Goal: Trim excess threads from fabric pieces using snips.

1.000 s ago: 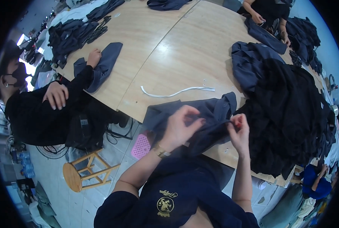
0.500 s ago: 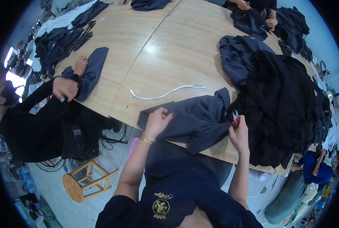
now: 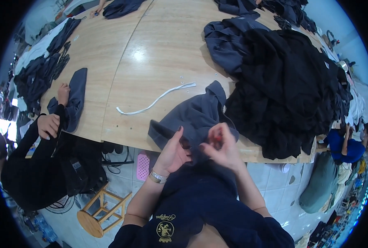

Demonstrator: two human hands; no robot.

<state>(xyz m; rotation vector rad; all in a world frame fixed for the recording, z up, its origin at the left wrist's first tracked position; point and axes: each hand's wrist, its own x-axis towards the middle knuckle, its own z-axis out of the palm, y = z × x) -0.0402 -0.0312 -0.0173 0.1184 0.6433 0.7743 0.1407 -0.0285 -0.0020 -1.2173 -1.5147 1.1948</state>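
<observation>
A dark grey garment [image 3: 196, 109] lies bunched at the near edge of the table, part of it hanging toward my lap. My left hand [image 3: 172, 156] is at its near side, thumb raised and fingers apart with the palm turned inward. Close by on the right, my right hand [image 3: 225, 149] is curled and blurred by motion over the garment's right part. Red handles of small thread snips [image 3: 218, 139] show between its fingers; the blades cannot be made out. Beyond the garment, a narrow white strip [image 3: 157, 100] lies curved on the wood.
A big heap of black garments [image 3: 285, 95] covers the table's right side, with grey ones [image 3: 227, 43] behind. At left, a co-worker's hands [image 3: 52, 124] are near another grey garment [image 3: 75, 97]. A wooden stool [image 3: 94, 223] and pink mat [image 3: 143, 166] are on the floor.
My hands have come together over the garment, the right moving left with the snips. The garment is more bunched. The view has shifted; the co-worker's raised hand has lowered toward the other arm.
</observation>
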